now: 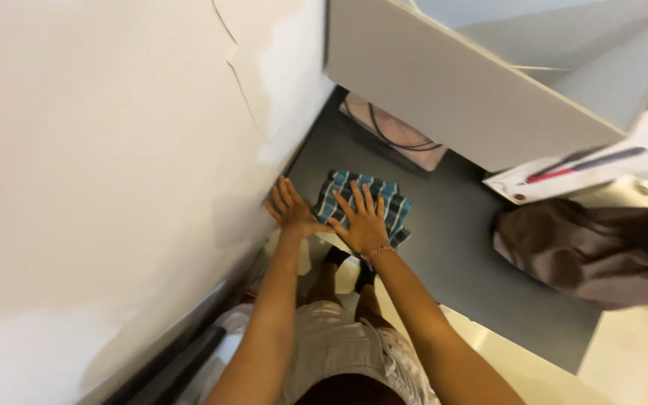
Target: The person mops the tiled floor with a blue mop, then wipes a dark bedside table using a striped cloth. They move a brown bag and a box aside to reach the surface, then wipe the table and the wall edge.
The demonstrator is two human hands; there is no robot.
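Note:
A folded cloth with a blue, white and dark check pattern lies on a dark grey shelf, close to the wall. My right hand rests flat on top of the cloth, fingers spread, with a thin bracelet at the wrist. My left hand lies flat with fingers apart at the cloth's left edge, against the white wall. Neither hand grips anything.
A pale grey panel overhangs the shelf at the back. Beneath it sits a pinkish box with a black cable. A brown bundled cloth lies at the right, with a white carton above it. My legs and feet show below.

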